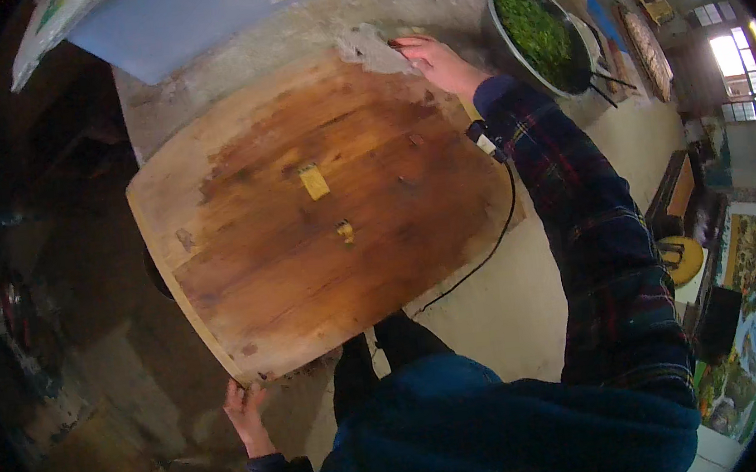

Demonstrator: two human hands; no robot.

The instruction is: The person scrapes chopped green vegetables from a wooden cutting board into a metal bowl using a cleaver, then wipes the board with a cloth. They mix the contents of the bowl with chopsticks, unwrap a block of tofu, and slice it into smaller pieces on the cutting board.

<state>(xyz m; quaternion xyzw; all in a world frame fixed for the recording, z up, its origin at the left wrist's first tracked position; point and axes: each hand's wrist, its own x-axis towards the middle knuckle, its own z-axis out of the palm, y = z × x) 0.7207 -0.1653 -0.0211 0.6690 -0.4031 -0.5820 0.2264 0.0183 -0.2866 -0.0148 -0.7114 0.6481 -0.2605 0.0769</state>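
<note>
A wooden board (352,252) lies before me, its middle dark and wet-looking, its margins paler. Two yellow patches, one a small rectangle (314,182), mark its surface. My left hand (244,407) grips the board's near left corner, thumb and fingers at the edge. At the far right corner, my right hand (436,60) presses a crumpled grey cloth (374,51) onto the wood. Part of the cloth is hidden under the fingers.
A metal pan of chopped greens (536,33) with dark handles stands right of my right hand. Behind the board is a grey-blue box (193,21). A black cable (489,252) runs from my right wrist past the board's right edge.
</note>
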